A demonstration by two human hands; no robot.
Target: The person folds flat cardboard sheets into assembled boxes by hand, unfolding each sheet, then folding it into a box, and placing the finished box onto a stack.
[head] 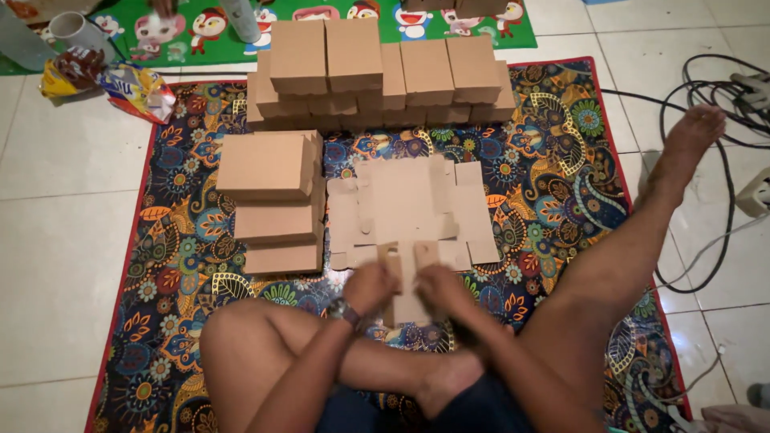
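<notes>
Both hands work the die-cut cardboard blank lying flat on the patterned mat: left hand pinches its left tab, right hand its right tab. Judged light, thin, crease-prone; grip near fold lines.

My left hand and right hand blur, covering the cardboard blank's lower flaps. The cartoon mat runs off the top edge

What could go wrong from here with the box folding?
1. Both hands, left hand and right hand, bend small tabs on the flat cardboard blank; a tab could crease wrong or tear.
2. The stacked finished boxes sit close beside the blank; an elbow swing might topple them.
</notes>
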